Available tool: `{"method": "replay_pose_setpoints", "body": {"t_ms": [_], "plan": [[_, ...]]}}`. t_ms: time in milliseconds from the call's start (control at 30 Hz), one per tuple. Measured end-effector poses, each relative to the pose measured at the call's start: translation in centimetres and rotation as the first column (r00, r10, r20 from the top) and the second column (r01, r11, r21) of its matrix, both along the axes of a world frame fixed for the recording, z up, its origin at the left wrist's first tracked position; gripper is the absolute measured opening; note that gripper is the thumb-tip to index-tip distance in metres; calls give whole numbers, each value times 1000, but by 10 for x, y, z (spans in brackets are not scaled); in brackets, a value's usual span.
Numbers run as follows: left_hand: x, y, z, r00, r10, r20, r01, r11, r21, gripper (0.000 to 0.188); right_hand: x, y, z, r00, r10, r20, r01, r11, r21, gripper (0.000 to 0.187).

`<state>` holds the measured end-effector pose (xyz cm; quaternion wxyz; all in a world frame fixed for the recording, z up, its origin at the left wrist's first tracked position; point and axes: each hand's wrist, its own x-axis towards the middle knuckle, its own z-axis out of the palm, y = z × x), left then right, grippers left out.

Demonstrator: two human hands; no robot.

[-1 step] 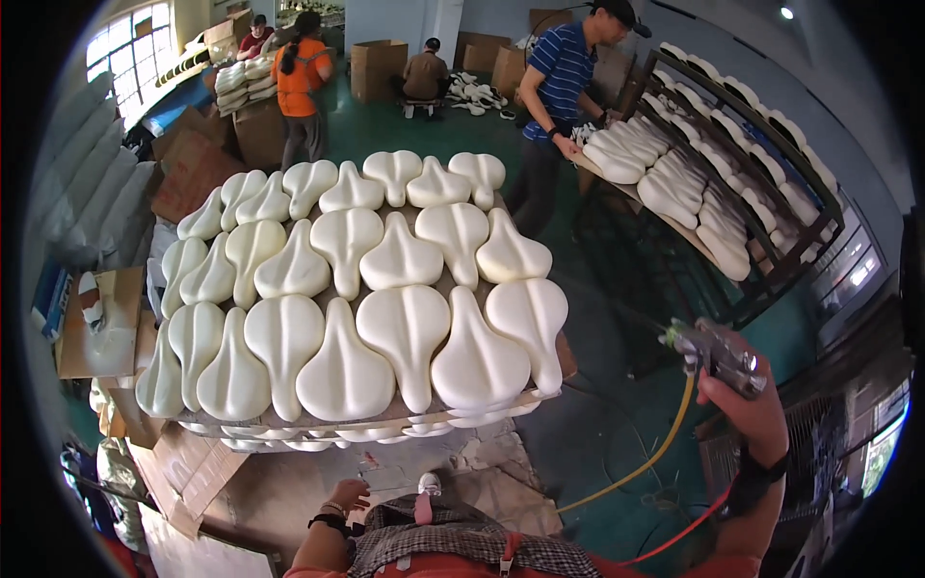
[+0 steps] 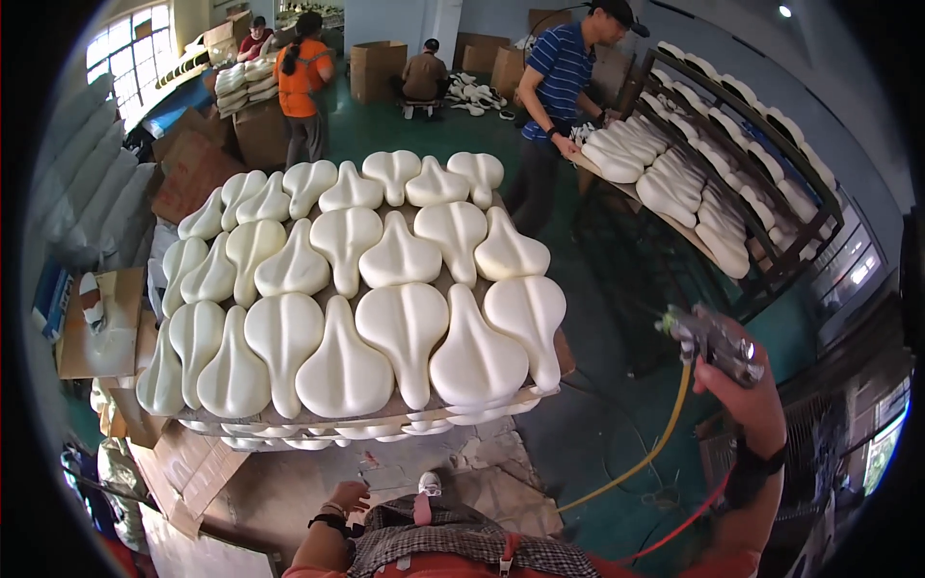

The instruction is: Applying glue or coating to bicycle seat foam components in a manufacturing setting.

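— Head view: what is each hand doing?

— The right hand (image 2: pixel 747 390), raised at four o'clock, is wrapped around a metal spray gun (image 2: pixel 711 339) whose nozzle points toward ten o'clock, at the desk (image 2: pixel 564 354) packed with white saddle-shaped foam pads (image 2: pixel 403 323). A yellow hose (image 2: pixel 655 448) and a red hose (image 2: pixel 689 520) trail down from the gun. The left hand (image 2: pixel 349 497), at six o'clock, hangs low with fingers loosely curled, holding nothing.

— Which is nearer the pads, and what room is there?

— The left hand sits just below the desk's near edge; the gun hand is off its right corner, with bare green floor (image 2: pixel 617 289) between — pads lie nose-to-tail, long axes running twelve to six.
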<state>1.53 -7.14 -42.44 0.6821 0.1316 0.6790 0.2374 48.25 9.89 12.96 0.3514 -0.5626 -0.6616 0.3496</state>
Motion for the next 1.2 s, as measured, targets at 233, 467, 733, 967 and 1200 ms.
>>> {"method": "replay_pose_setpoints", "body": {"t_ms": [233, 467, 733, 967, 1200], "plan": [[1, -73, 13, 998, -55, -38, 49, 990, -136, 32, 21, -37, -9, 987, 151, -54, -146, 985, 97, 50], [0, -134, 10, 1000, -18, -5, 15, 945, -328, 40, 42, -86, -12, 987, 112, -111, -103, 991, 85, 51], [1, -117, 7, 963, -270, -9, 262, 941, -214, 39, 79, -154, -22, 992, 128, -18, -128, 992, -5, 52], [14, -94, 27, 956, -293, -18, 289, 951, -112, 39, 82, -186, -25, 973, 188, 131, -188, 982, -16, 51], [13, -71, 26, 932, -350, -94, 341, 935, -99, 36, 68, -179, -25, 992, 128, -10, -126, 983, 132, 55]]}}
